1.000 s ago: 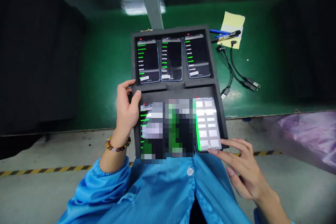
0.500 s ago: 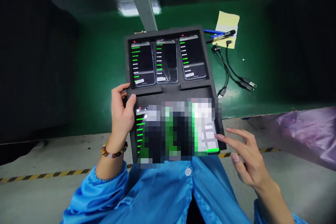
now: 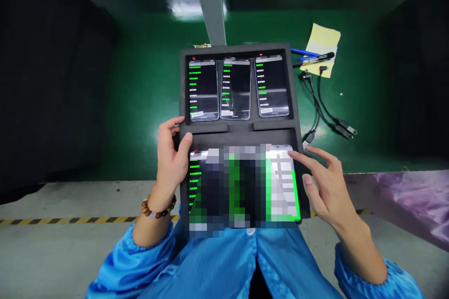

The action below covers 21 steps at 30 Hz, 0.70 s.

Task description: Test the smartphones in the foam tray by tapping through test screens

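My left hand (image 3: 172, 159) grips the left edge of a black foam tray (image 3: 295, 103), thumb on the rim and fingers at its side. Phones with lit screens lie in the tray: three in the far row, among them the far-left phone (image 3: 203, 88), the far-middle phone (image 3: 235, 88) and the far-right phone (image 3: 272, 86). The near row is partly blurred out. Over the near-right phone (image 3: 288, 187), with a white gridded screen and green along its edge, my right hand (image 3: 326, 187) is open, its index fingertip at the screen's upper right corner.
The tray's far part overlaps the green tabletop (image 3: 147, 103). To its right lie short black cables (image 3: 317, 103), pens (image 3: 315, 58) and a yellow paper (image 3: 324, 35). A grey post (image 3: 210, 4) stands behind. Purple shiny material (image 3: 414, 196) hangs at right.
My right index finger has moved up the right side of the near-right phone's screen, and green now runs along that side. My left hand keeps its hold; the view has shifted slightly.
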Tool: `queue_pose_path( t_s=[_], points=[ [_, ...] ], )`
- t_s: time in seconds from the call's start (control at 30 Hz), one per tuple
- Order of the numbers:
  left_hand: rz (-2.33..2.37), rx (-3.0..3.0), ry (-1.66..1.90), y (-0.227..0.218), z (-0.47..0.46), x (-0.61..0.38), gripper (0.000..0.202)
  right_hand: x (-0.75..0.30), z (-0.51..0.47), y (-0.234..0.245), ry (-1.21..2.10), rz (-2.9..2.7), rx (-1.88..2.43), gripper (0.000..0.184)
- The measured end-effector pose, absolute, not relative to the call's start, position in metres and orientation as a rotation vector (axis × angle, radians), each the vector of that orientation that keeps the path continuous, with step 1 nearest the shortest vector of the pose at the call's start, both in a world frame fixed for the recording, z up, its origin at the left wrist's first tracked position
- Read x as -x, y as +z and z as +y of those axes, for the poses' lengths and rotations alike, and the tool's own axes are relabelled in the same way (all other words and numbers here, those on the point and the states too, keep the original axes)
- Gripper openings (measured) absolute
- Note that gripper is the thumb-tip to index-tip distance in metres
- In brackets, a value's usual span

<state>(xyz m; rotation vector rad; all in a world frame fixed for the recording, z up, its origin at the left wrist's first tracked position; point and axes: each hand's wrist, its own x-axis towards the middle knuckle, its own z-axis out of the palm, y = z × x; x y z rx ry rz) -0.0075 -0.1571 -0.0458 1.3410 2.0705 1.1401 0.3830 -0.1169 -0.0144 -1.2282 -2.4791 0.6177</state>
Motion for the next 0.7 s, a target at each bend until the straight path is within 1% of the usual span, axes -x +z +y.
queue_pose_path(
  t_s=[0.17, 0.43, 0.7],
  points=[
    [2.036, -1.356, 1.168, -0.047, -0.157, 0.008, 0.042, -0.363, -0.105, -0.012, 0.585, -2.521, 1.161, 0.052],
    [2.040, -1.363, 1.172, -0.046, -0.158, 0.007, 0.042, -0.328, -0.099, -0.009, 0.644, -2.621, 0.990, 0.057],
    [2.029, -1.348, 1.185, -0.047, -0.158, 0.007, 0.042, -0.363, -0.102, -0.011, 0.549, -2.526, 1.201, 0.048]
  ],
)
